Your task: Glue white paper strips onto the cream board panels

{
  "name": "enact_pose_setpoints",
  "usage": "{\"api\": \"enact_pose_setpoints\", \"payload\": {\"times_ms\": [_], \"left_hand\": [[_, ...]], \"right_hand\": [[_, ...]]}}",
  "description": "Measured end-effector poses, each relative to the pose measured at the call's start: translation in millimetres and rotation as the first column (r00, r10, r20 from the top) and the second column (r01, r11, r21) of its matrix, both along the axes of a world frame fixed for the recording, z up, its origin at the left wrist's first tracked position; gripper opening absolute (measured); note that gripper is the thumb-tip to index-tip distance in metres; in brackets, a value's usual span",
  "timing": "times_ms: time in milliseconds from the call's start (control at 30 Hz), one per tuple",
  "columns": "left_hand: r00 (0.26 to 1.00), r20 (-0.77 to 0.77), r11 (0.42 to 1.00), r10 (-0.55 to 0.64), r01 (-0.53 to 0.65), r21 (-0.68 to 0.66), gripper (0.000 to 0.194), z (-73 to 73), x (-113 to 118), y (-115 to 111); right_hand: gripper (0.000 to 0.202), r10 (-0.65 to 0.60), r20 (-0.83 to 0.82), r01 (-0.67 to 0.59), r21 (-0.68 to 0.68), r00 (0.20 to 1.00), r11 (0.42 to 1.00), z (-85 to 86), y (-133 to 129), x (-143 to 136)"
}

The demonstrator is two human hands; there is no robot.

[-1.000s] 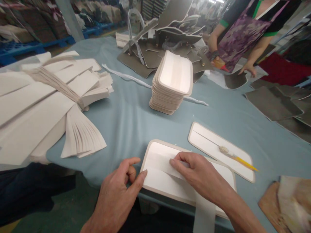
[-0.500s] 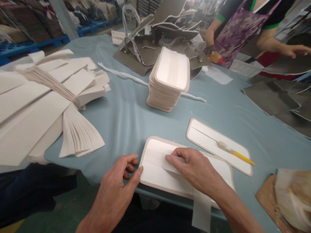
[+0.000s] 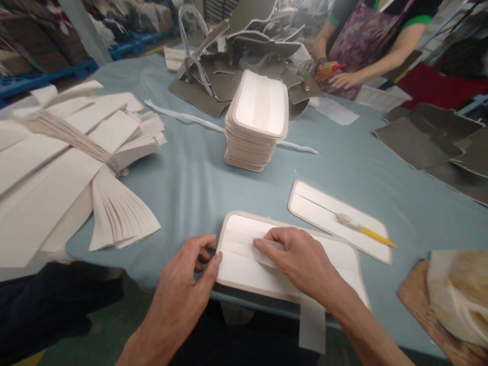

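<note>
A white rectangular panel with a beige border [image 3: 240, 234] lies at the table's near edge. My right hand [image 3: 301, 259] is over its middle, thumb and fingers pinching a thin pale strip [image 3: 312, 325] whose end hangs past the table edge. At the panel's left end is my left hand [image 3: 190, 279], its thumb touching the border and its fingers curled but apart from the thumb. Behind the panel, a narrower bordered piece [image 3: 312, 201] carries a yellow-handled brush [image 3: 375, 236].
A tall stack of bordered pieces [image 3: 261, 107] stands mid-table. Bundled white strips [image 3: 49, 168] cover the left. Grey bag parts [image 3: 229, 76] lie behind, more grey pieces [image 3: 419, 137] at right. A stained container [image 3: 457, 295] is at near right. A person [image 3: 369, 51] stands across the table.
The view has shifted slightly, so most things sit a little further left. The other person's hand has come down from the grey material towards the red-tipped tool. My hands barely move.
</note>
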State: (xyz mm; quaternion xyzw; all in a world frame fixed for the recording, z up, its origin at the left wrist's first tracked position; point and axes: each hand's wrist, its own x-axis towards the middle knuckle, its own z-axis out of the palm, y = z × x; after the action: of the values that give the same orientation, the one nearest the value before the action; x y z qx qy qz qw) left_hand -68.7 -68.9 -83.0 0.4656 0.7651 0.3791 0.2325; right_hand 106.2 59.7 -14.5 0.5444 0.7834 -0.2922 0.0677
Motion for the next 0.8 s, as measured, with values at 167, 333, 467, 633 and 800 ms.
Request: {"api": "enact_pose_setpoints", "payload": {"times_ms": [167,333,467,633,800], "left_hand": [[0.999,-0.004,0.987,-0.032,0.031,-0.158,0.045,6.4,-1.9,18.2],[0.993,0.0,0.967,-0.117,0.113,-0.23,0.025,13.8,-4.2,31.4],[0.992,0.079,0.966,-0.102,0.117,-0.23,0.027,18.8,-5.5,32.7],[0.987,0.12,0.964,-0.106,0.132,-0.23,0.032,22.6,-6.3,33.2],[0.994,0.049,0.971,-0.096,0.104,-0.213,0.032,22.0,-5.0,43.6]], "right_hand": [[0.034,-0.004,0.008,0.004,0.01,1.0,1.0,-1.3,-1.0,-0.6],[0.031,-0.002,0.009,0.002,0.018,1.0,1.0,-1.8,-0.4,-0.6],[0.031,-0.022,-0.003,0.022,0.013,1.0,1.0,-2.2,-0.2,0.1],[0.031,-0.031,-0.015,0.032,0.001,0.999,1.0,-2.9,-0.7,1.6],[0.032,-0.04,-0.017,0.04,-0.003,0.999,0.999,-1.8,-1.6,1.1]]}}
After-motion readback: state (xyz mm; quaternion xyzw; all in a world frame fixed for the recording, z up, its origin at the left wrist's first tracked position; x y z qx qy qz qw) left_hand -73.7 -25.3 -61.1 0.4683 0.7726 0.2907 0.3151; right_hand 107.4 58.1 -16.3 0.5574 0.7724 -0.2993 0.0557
